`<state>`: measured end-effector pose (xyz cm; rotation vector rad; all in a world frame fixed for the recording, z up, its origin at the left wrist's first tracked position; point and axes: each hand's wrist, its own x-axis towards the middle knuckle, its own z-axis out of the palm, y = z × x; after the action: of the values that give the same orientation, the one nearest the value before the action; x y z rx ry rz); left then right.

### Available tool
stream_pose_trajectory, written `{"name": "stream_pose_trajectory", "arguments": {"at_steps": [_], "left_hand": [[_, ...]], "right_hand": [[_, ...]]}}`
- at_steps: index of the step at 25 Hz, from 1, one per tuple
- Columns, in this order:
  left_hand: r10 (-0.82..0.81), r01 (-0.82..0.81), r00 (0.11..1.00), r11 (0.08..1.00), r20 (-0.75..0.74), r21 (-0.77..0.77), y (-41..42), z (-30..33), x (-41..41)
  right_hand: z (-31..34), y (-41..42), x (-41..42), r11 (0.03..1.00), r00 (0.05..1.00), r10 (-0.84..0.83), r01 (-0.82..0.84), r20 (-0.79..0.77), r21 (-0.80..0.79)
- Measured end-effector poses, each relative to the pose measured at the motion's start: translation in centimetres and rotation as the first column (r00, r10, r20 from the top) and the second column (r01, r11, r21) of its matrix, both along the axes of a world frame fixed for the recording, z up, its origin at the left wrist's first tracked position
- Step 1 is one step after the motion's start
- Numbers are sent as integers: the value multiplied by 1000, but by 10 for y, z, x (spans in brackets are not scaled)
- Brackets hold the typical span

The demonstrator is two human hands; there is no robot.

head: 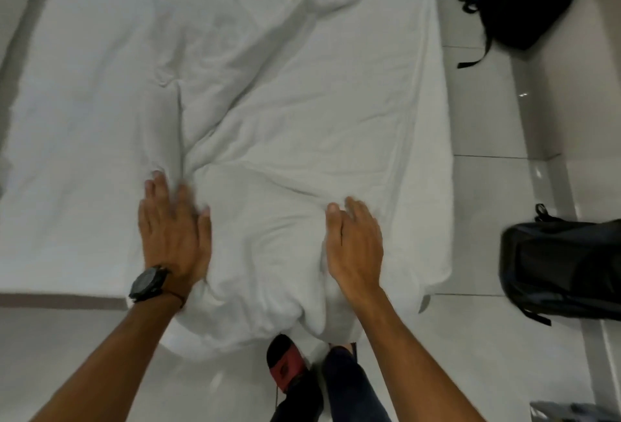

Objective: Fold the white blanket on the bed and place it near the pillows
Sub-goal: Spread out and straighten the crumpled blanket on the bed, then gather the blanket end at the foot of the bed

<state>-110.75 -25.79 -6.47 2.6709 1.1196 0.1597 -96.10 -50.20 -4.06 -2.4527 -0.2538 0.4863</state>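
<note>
White bed (67, 152) under rumpled white blanket (285, 102), left hand (174, 230) and right hand (354, 247) flat, fingers straight, pressing it.

arms bare | black wristwatch (148, 283) left wrist | red-black slipper (285, 363)

I see both hands flat on the rumpled white blanket (285, 126) at the foot of the bed (67, 220): my left hand (173, 233), with a black watch (148, 284) on its wrist, and my right hand (354, 247), fingers (356, 211) straight. The blanket's edge hangs to the tiled floor (487, 119). Two black backpacks (564, 267) lie to the right.
</note>
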Motion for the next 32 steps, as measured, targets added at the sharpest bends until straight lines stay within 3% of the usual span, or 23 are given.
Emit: {"name": "stream_pose_trajectory", "arguments": {"at_steps": [1, 3, 5, 7, 9, 12, 16, 17, 19, 22, 25, 30, 32], "left_hand": [[142, -137, 988, 987, 61, -79, 6, 3, 3], [490, -441, 867, 839, 91, -317, 19, 11, 5], [576, -549, 816, 745, -50, -378, 27, 19, 5], [512, -540, 841, 769, -175, -342, 34, 23, -1], [466, -516, 856, 794, -224, -321, 42, 26, -13], [395, -478, 873, 807, -286, -347, 51, 33, -44], [358, -508, 853, 737, -380, -446, 38, 27, -71], [378, -529, 838, 741, -395, -413, 29, 23, -67], [377, -463, 868, 849, -323, -256, 4, 19, -51], [60, -76, 986, 992, -154, -102, -34, 11, -29], [-238, 202, 962, 950, -134, -237, -75, -10, -29], [-168, 139, 982, 950, -83, -279, -108, -28, -41], [-125, 96, 988, 961, -95, -260, -109, -33, -53]], "right_hand": [[1, -2, 8, 989, 990, -142, 143, -14, 35], [-3, -7, 24, 915, 914, -403, 402, -48, -33], [-5, -9, 25, 874, 838, -486, 470, -247, -124], [-6, -4, 23, 898, 814, -434, 422, -387, -121], [5, -7, 26, 920, 832, -384, 379, -399, -95], [46, -29, 44, 938, 888, -346, 316, -304, -146], [75, -72, 73, 914, 958, -257, 199, -127, -352], [67, -76, 74, 897, 970, -221, 163, -97, -410], [41, -77, 61, 851, 996, -88, 77, 5, -519], [-12, -83, 22, 859, 978, 205, -200, -42, -472], [-31, -104, -14, 908, 980, 177, -198, -91, -370], [-37, -127, -99, 955, 994, 112, -105, 11, -278], [-44, -128, -130, 986, 999, 16, -24, -49, -167]]}}
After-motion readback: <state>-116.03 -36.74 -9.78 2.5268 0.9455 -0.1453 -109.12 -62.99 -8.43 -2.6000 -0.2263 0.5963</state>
